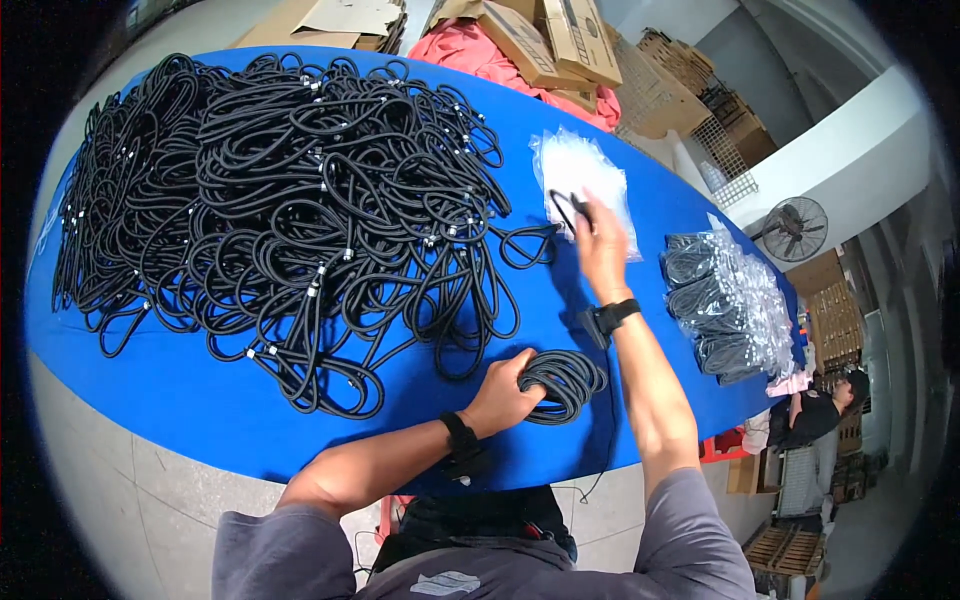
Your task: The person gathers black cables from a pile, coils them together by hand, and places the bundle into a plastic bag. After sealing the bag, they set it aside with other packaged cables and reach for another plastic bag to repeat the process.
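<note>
I saw the lone fisheye view look down and forward from head height, close above the hands mid-frame, reaching over the blue table to cardboard boxes, upper centre.

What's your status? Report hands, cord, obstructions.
Left hand: gripping coil. Right hand: pinching loop over bags. Coil wound, unbagged. Pile at left; nothing visibly blocking.

Table: brightly lit; edges bowed by fisheye distortion
Right hand: soft shadow falling toward the left
Stacked bags: nearly washed out
Wrapped bundles: bright glints
Picture rim: dark vignette
</note>
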A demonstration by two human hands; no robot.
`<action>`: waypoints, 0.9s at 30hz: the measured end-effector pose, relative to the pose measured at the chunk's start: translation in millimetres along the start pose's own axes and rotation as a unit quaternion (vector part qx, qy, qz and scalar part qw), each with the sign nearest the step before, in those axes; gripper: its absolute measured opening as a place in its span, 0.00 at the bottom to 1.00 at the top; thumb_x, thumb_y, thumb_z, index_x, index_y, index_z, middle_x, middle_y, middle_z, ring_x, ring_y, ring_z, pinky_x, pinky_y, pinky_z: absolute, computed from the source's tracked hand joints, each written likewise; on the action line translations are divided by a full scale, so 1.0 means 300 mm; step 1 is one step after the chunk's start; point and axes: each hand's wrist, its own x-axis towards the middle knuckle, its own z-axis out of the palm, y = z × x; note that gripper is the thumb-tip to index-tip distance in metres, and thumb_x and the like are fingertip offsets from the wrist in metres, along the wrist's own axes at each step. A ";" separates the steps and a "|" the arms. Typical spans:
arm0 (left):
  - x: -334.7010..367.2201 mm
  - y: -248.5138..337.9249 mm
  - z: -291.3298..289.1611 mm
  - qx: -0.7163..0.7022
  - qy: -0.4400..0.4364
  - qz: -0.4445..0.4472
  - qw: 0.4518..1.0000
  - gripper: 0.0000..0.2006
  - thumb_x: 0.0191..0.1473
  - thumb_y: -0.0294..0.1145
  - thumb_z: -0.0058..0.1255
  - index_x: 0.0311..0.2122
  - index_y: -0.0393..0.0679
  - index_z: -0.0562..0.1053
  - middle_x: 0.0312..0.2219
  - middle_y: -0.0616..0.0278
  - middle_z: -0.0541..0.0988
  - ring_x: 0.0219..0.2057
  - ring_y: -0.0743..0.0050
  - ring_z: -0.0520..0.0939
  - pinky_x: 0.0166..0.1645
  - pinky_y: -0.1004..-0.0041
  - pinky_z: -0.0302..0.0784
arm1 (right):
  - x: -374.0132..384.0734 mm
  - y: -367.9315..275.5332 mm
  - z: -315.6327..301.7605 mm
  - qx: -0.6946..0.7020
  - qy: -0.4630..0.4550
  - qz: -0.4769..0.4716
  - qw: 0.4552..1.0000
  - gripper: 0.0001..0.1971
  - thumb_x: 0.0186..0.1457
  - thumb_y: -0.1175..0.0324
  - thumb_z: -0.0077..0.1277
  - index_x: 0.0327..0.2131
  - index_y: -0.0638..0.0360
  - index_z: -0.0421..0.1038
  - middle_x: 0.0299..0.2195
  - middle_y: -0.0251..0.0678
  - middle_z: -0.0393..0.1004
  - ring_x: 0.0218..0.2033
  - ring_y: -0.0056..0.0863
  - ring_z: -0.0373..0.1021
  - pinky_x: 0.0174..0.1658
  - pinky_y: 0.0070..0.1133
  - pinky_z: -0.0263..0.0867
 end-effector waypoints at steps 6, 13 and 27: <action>-0.004 -0.023 -0.010 0.023 0.011 0.014 1.000 0.15 0.50 0.21 0.53 0.45 0.29 0.71 0.35 0.50 0.83 0.37 0.77 0.82 0.44 0.70 0.78 | -0.158 -0.041 0.153 -0.062 -0.251 -0.167 0.951 0.29 0.46 0.79 0.52 0.55 0.57 0.65 0.32 0.44 0.71 0.37 0.47 0.68 0.42 0.40 0.65; 0.005 -0.009 0.021 0.061 0.009 0.007 0.998 0.17 0.49 0.20 0.53 0.46 0.31 0.71 0.36 0.51 0.83 0.38 0.76 0.82 0.46 0.70 0.77 | -0.168 -0.024 0.052 -0.097 -0.195 -0.145 0.965 0.28 0.47 0.80 0.51 0.55 0.58 0.66 0.35 0.44 0.72 0.39 0.45 0.69 0.44 0.36 0.66; 0.094 0.018 0.355 -0.082 -0.057 -0.041 0.994 0.14 0.53 0.16 0.51 0.46 0.36 0.74 0.38 0.61 0.82 0.40 0.77 0.80 0.47 0.73 0.76 | -0.533 -0.018 -0.668 0.294 -0.017 0.340 0.893 0.18 0.55 0.81 0.51 0.51 0.64 0.72 0.38 0.30 0.76 0.41 0.16 0.72 0.46 0.18 0.69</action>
